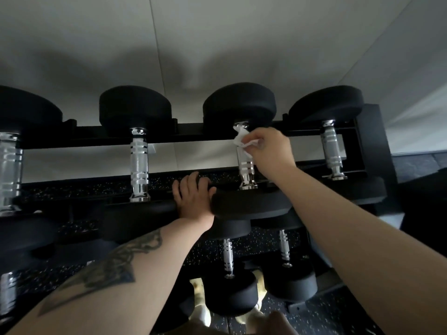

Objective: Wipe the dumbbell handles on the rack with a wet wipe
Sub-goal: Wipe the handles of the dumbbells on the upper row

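Chrome dumbbell handle, third from the left on the top tier of the black rack, has a crumpled white wet wipe pressed against its upper end. The right hand pinches that wipe, fingers closed on it, beside the handle. The left hand lies flat and open on the front rail, touching the black weight head of the same dumbbell. More dumbbells stand along this tier and on the tier below, above a speckled dark floor.
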`<state>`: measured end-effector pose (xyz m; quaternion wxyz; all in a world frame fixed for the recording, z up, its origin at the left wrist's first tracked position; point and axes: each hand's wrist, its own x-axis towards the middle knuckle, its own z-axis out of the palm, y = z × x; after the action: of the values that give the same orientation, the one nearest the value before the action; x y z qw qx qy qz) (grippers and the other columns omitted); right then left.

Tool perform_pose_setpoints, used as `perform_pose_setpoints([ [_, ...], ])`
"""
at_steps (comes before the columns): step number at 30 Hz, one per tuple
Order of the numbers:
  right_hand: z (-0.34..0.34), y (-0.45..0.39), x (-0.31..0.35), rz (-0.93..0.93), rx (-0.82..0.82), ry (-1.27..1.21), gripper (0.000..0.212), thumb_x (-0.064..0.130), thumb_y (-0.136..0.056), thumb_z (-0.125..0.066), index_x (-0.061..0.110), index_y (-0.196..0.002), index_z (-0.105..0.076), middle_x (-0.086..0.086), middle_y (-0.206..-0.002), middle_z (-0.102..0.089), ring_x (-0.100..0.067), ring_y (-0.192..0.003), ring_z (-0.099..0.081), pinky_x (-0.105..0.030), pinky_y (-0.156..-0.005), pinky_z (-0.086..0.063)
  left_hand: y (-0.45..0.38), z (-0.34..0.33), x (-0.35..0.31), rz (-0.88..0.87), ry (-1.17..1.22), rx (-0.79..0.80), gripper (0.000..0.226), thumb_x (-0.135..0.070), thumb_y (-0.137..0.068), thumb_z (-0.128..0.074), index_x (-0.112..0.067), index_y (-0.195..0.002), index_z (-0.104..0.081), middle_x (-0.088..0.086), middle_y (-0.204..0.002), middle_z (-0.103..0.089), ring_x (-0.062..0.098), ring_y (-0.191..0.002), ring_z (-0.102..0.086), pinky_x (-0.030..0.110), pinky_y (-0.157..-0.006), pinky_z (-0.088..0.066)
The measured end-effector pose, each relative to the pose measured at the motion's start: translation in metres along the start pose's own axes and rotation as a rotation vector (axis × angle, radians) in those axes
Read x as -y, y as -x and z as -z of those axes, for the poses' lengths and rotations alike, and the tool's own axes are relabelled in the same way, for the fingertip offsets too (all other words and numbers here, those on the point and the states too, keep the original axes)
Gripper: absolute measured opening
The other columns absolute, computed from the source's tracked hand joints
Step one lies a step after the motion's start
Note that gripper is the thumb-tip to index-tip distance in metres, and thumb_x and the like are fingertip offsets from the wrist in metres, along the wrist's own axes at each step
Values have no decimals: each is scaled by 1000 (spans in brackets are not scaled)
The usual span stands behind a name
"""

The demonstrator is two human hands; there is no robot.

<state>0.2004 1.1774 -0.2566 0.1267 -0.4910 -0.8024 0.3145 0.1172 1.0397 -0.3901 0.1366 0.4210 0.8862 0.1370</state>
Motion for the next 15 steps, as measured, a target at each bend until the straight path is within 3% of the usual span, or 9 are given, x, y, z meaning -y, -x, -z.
perform_pose_setpoints([
  [3, 0, 18, 2, -51, 143, 71, 17, 11, -87, -63, 26, -84, -69, 1, -115, -60, -11, -90, -59, -10, -60, -41, -1, 0, 1, -2, 10, -19, 76, -53, -80, -1, -20, -123, -54, 7, -143, -39, 28, -137, -27, 37, -111, 11],
  [6, 21, 36, -16, -113, 336, 31, 14, 11, -83, -68, 23, -88, -74, 0, -108, -63, -11, -88, -58, -10, -62, -40, 1, 3, 2, -2, 43, -22, 53, -45, -92, -17, -22, -119, -56, 5, -140, -43, 27, -136, -28, 34, -111, 10],
  [8, 36, 40, -26, -156, 291, -106, 14, 11, -80, -72, 21, -89, -75, 0, -100, -64, -13, -89, -58, -10, -58, -38, 1, 6, 1, -12, 136, -63, 34, -33, -96, -32, -26, -114, -61, 3, -134, -50, 26, -134, -32, 34, -112, 7],
  [11, 43, 43, -32, -137, 232, -5, 20, 5, -83, -64, 23, -84, -74, 0, -100, -62, -12, -81, -56, -11, -56, -38, -2, 17, 2, 84, 464, -24, 29, -26, -99, -38, -32, -110, -64, -2, -121, -60, 23, -128, -39, 38, -115, -1],
  [13, 50, 50, -41, -120, 145, 1, 27, 1, -86, -57, 22, -86, -73, 1, -98, -59, -9, -76, -54, -9, -53, -38, 10, 41, -15, 192, 857, 88, 27, -27, -100, -38, -37, -111, -61, -5, -117, -61, 22, -123, -47, 45, -113, -24],
  [15, 69, 58, -61, -112, 4, -101, 26, 2, -86, -57, 22, -94, -69, 3, -102, -61, -7, -78, -55, -5, -53, -35, 36, 61, -47, 189, 1016, 18, 27, -22, -102, -36, -31, -115, -58, -6, -115, -59, 17, -116, -52, 31, -99, -41],
])
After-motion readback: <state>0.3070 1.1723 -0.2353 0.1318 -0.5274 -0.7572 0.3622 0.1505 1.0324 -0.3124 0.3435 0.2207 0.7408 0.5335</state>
